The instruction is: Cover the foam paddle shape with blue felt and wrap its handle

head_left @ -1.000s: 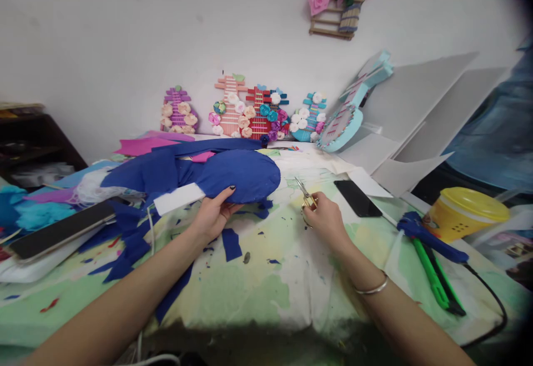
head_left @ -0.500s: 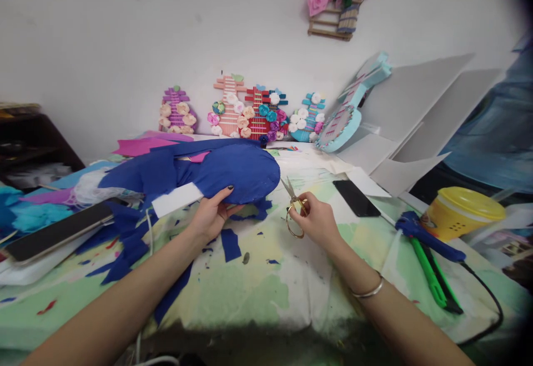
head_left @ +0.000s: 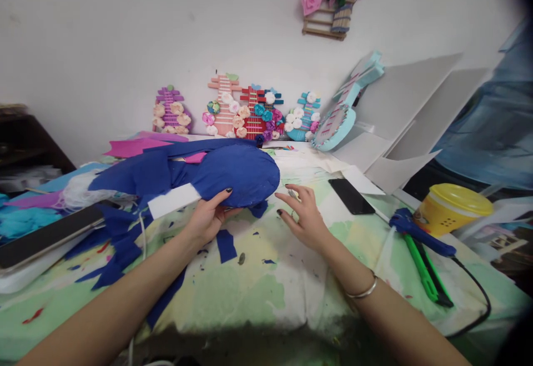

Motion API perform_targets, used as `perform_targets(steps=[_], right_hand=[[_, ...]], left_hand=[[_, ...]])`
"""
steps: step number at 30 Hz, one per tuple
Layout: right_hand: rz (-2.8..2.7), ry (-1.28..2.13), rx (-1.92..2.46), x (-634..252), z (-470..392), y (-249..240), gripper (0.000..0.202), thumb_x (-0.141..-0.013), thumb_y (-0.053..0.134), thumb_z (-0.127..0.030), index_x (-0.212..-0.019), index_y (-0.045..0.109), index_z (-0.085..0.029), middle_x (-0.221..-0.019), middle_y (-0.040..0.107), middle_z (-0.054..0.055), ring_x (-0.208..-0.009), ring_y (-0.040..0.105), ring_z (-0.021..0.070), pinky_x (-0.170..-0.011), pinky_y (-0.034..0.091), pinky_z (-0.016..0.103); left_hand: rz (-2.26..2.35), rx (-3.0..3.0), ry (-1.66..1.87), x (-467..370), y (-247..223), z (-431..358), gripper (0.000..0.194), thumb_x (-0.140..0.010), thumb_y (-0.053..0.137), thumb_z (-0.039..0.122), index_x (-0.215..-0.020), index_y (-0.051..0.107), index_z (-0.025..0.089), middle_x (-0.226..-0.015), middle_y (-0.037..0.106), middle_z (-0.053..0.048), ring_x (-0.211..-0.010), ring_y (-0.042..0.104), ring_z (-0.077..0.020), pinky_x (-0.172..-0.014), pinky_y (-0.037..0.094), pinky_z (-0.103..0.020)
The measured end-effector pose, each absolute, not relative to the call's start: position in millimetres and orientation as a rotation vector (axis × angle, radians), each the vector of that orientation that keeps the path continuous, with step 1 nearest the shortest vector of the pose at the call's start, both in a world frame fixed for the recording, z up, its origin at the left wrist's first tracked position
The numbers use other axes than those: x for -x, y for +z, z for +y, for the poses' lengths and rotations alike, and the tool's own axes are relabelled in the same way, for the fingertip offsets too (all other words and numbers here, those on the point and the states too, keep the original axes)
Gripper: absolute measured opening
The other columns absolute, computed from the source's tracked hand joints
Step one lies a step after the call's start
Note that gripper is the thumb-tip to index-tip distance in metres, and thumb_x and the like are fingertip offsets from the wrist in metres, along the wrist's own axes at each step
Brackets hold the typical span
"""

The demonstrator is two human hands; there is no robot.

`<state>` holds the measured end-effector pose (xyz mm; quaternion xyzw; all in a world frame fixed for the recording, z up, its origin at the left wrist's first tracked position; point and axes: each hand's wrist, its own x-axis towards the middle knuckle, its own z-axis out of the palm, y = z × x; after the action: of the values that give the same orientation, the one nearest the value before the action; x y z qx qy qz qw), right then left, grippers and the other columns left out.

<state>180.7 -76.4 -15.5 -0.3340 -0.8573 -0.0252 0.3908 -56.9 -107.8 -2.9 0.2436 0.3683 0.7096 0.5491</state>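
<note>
My left hand (head_left: 210,216) pinches the lower edge of a rounded, flat piece covered in dark blue crepe paper (head_left: 239,174), thumb on top and fingers underneath. A white strip (head_left: 174,200) sticks out at its left. Just right of the blue edge is my right hand (head_left: 306,215), its thumb and index finger spread apart. Scissors (head_left: 292,193) are tucked against that hand; only a bit of metal shows between the fingers, and the rest is hidden. Blue paper scraps (head_left: 226,245) lie on the table below.
A black phone (head_left: 352,196), a blue glue gun (head_left: 422,234), a green cutter (head_left: 427,271) and a yellow tub (head_left: 453,207) lie to the right. Leaning boards (head_left: 400,105) and a light-blue guitar-shaped craft (head_left: 347,105) stand behind. Another phone (head_left: 50,235) is at left.
My right hand has opened its thumb and forefinger, and the scissors, pointing at the blue edge before, are now mostly hidden behind the fingers. My left hand keeps its hold.
</note>
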Motion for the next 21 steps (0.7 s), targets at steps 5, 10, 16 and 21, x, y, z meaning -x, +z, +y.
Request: perform_targets(steps=[5,10,16,21], right_hand=[[-2.209,-0.013,0.857,-176.9,-79.4,-17.8,0.041,-0.090,0.052,-0.030,-0.130,0.052,-0.022,-0.134,0.040,0.016,-0.123,0.038,0.0284,-0.101,0.040,0.048],[-2.213,-0.018,0.871,-177.7,-79.0,-17.1,0.039,-0.090,0.052,-0.031,-0.127,0.055,-0.022,-0.133,0.039,0.016,-0.123,0.038,0.0291,-0.101,0.040,0.049],[-2.261,-0.044,0.887,-176.4,-76.7,-20.3,0.046,-0.090,0.053,-0.033,-0.135,0.050,-0.025,-0.137,0.034,0.015,-0.125,0.034,0.0308,-0.103,0.037,0.052],[-2.235,-0.060,0.904,-176.5,-75.0,-21.2,0.048,-0.092,0.049,-0.032,-0.140,0.044,-0.025,-0.140,0.032,0.016,-0.123,0.035,0.0317,-0.101,0.037,0.056]], left_hand=[[0.872,-0.575,1.671,57.9,-4.4,-107.2,0.032,-0.073,0.068,0.006,-0.103,0.067,0.016,-0.087,0.074,-0.006,-0.067,0.070,-0.0162,-0.059,0.063,-0.027],[0.904,-0.632,1.644,55.3,-2.4,-110.1,0.040,-0.073,0.068,0.007,-0.112,0.064,0.018,-0.094,0.073,-0.006,-0.070,0.070,-0.0175,-0.060,0.063,-0.030],[0.928,-0.696,1.604,53.2,-1.9,-112.8,0.046,-0.074,0.068,0.009,-0.118,0.061,0.018,-0.100,0.072,-0.008,-0.070,0.070,-0.0174,-0.059,0.063,-0.030],[0.943,-0.729,1.565,53.3,-3.2,-112.5,0.051,-0.074,0.069,0.011,-0.123,0.058,0.019,-0.106,0.071,-0.009,-0.070,0.070,-0.0177,-0.056,0.063,-0.028]])
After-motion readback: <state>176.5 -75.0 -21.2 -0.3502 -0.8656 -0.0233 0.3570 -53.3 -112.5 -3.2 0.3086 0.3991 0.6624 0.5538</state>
